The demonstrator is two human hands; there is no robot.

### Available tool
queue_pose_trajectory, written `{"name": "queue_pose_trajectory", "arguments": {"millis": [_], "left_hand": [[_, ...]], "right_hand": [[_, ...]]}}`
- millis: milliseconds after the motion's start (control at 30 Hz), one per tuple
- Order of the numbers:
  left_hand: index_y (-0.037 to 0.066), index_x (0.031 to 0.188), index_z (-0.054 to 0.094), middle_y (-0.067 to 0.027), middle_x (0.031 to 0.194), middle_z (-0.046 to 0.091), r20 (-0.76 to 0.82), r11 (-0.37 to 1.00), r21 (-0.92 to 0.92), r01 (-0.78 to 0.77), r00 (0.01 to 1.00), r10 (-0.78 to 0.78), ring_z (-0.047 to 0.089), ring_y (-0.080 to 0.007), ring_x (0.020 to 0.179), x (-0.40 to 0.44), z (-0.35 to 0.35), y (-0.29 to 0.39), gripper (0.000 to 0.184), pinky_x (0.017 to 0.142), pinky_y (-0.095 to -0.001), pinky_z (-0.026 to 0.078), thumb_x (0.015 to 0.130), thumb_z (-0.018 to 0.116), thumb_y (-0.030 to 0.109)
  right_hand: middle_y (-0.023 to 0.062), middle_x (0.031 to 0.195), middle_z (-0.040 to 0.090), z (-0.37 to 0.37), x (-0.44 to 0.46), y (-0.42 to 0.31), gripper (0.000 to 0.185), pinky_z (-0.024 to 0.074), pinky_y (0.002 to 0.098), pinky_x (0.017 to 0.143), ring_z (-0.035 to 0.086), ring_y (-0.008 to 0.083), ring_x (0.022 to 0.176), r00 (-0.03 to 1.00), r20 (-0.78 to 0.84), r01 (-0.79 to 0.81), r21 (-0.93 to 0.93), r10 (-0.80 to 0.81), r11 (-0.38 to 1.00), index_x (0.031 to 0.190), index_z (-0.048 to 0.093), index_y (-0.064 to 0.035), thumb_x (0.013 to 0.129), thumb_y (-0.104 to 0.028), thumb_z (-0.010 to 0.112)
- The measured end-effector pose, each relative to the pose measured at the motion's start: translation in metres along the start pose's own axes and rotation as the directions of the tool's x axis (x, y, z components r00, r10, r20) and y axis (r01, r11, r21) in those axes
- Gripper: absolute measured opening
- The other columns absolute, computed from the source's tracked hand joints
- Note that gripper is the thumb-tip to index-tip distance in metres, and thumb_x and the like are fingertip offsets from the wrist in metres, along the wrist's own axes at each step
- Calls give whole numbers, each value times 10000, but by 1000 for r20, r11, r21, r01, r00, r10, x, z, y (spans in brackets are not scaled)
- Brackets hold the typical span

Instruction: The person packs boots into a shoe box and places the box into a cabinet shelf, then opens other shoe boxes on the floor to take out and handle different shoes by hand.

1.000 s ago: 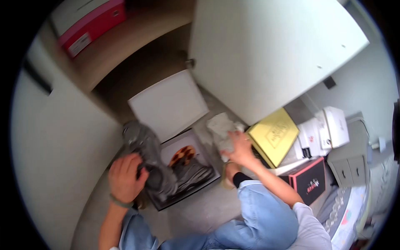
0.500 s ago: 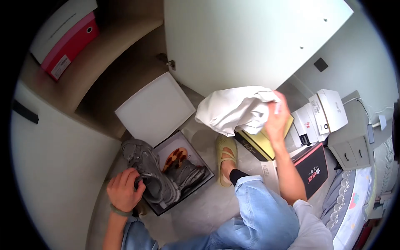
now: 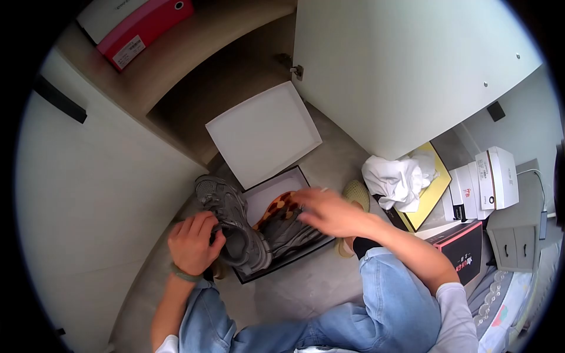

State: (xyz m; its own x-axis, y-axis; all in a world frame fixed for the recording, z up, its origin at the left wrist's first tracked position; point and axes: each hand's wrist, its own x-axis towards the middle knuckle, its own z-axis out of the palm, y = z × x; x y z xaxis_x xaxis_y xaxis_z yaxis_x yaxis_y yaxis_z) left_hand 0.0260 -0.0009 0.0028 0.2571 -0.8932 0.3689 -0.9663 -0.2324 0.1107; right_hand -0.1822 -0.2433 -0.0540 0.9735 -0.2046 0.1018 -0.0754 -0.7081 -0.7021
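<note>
My left hand [image 3: 194, 243] is closed on the side edge of a dark grey sneaker [image 3: 231, 220], which tilts over the left side of an open shoebox [image 3: 282, 183]. The second sneaker [image 3: 289, 234] lies on its side inside, its orange-and-brown patterned sole [image 3: 273, 206] showing. Above it, my right hand [image 3: 329, 210] reaches in from the right with fingers apart and nothing in them; whether the fingertips touch the shoe I cannot tell. A crumpled white cloth [image 3: 400, 177] lies on a yellow box [image 3: 436, 187].
A white box lid [image 3: 265, 134] leans behind the shoebox, by an open cabinet door [image 3: 400, 65]. A red shoebox [image 3: 144, 32] sits on the shelf. White boxes [image 3: 495, 176] and a black box [image 3: 465, 253] stand at right near a small drawer unit [image 3: 513, 241].
My right hand has let go of the white cloth, now on the yellow box, and has moved left over the shoebox. My left hand stays at the sneaker. The view has shifted.
</note>
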Motion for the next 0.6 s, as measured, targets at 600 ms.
{"name": "queue_pose_trajectory", "arguments": {"millis": [600], "left_hand": [[60,829,632,-70,919,667,-203,967,-25,253,946,-253,642,-260,738,-20,-41,-19,210,632,-326,514,632,700,39]], "right_hand": [[44,716,585,-64,0,-55,351,357,398,909,548,234,762,996,-88,-6,-205,-12,979,772,627,-50,630,-281,850]]}}
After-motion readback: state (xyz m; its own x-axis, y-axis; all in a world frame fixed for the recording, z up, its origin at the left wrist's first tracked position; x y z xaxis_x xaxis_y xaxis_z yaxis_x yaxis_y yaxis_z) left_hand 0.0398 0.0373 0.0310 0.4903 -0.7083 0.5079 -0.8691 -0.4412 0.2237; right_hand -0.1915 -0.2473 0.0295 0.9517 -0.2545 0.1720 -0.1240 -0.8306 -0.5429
